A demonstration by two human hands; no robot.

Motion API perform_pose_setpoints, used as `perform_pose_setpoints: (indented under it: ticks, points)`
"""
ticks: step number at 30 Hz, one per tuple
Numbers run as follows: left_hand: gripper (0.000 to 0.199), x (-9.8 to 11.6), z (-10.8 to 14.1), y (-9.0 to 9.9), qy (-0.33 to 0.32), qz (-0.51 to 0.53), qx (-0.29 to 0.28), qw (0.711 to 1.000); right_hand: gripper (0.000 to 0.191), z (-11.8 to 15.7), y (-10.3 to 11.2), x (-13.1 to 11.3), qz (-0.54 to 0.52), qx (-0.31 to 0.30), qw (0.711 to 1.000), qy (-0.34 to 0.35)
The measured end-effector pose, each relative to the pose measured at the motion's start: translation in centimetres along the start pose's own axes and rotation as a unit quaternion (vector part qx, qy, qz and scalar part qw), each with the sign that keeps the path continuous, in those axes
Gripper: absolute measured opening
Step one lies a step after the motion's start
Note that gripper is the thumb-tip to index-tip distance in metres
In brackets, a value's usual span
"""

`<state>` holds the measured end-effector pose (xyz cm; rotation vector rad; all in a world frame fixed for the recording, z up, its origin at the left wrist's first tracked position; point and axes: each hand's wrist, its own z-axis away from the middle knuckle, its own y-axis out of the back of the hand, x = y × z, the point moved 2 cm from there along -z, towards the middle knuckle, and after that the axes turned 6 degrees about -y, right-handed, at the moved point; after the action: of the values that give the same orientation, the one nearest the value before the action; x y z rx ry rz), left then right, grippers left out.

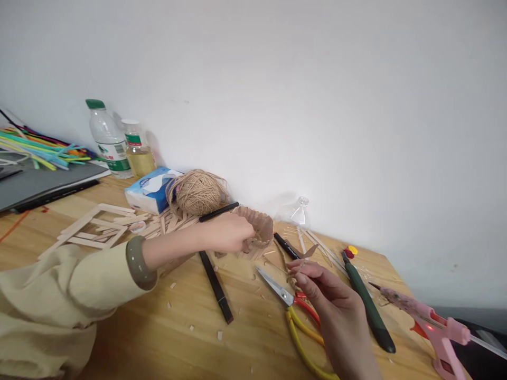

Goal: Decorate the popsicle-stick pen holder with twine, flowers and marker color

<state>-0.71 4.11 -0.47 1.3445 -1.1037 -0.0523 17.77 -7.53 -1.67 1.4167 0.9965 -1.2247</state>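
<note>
Brown and round, a small basket (263, 224) sat mid-scene in the head view, on or just above the bench (166, 338), its wall gripped by the left hand (229, 232). The right hand (336, 306) pinched twine (292, 282) near the scissors (283, 294). Steadying the wall and keeping the twine untangled, clear of the blades, probably served neatness best.

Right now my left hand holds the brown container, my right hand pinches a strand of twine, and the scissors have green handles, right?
Not quite: the scissors have yellow and red handles, not green ones, as the head view shows. The rest is right: your left hand holds the brown container, your right hand pinches a strand of twine.
</note>
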Motion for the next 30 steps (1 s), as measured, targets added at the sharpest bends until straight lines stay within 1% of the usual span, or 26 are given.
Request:
perform_pose_setpoints:
  ticks: [1, 4, 7, 9, 10, 13, 14, 15, 18, 21, 25, 30]
  points:
    - [0.017, -0.1, -0.1, -0.1, -0.001, 0.017, 0.005, 1.0, 0.018, -0.1, 0.0, -0.2, 0.011, -0.001, 1.0, 0.002]
    - [0.016, -0.2, -0.1, -0.2, -0.007, 0.096, 0.025, 0.995, 0.019, -0.6, 0.2, -0.7, 0.042, 0.025, 0.999, 0.023]
    - [0.033, 0.4, 0.4, -0.2, 0.0, 0.18, 0.051, 0.982, 0.017, -1.3, 0.4, -1.1, 0.076, 0.051, 0.994, 0.062]
    - [0.039, 0.9, 1.0, -0.4, 0.02, 0.239, 0.076, 0.968, 0.015, -1.7, 0.4, -1.4, 0.11, 0.058, 0.987, 0.099]
    - [0.039, 1.1, 1.3, -0.6, 0.038, 0.283, 0.09, 0.954, 0.013, -1.8, 0.4, -1.6, 0.134, 0.062, 0.981, 0.122]
    - [0.033, 1.5, 2.0, -1.1, 0.107, 0.427, 0.129, 0.889, 0.009, -1.8, -0.1, -2.3, 0.21, 0.067, 0.952, 0.213]
    - [0.031, 1.6, 2.2, -1.2, 0.123, 0.452, 0.139, 0.872, 0.009, -1.8, -0.3, -2.6, 0.229, 0.061, 0.941, 0.24]
    - [0.03, 1.6, 2.3, -1.2, 0.131, 0.459, 0.148, 0.866, 0.01, -1.7, -0.6, -2.7, 0.242, 0.054, 0.933, 0.261]
    - [0.032, 1.6, 2.4, -1.1, 0.141, 0.446, 0.161, 0.869, 0.011, -1.9, -1.4, -2.9, 0.27, 0.033, 0.916, 0.296]
    - [0.03, 1.7, 2.5, -0.9, 0.147, 0.435, 0.16, 0.874, 0.014, -2.2, -1.9, -2.8, 0.291, 0.034, 0.892, 0.344]
    - [0.02, 2.1, 2.5, -0.8, 0.142, 0.439, 0.154, 0.874, 0.015, -2.5, -2.1, -2.5, 0.325, 0.058, 0.852, 0.406]
    - [0.02, 2.2, 2.5, -0.8, 0.146, 0.428, 0.157, 0.878, 0.017, -2.5, -2.2, -2.5, 0.362, 0.087, 0.807, 0.458]
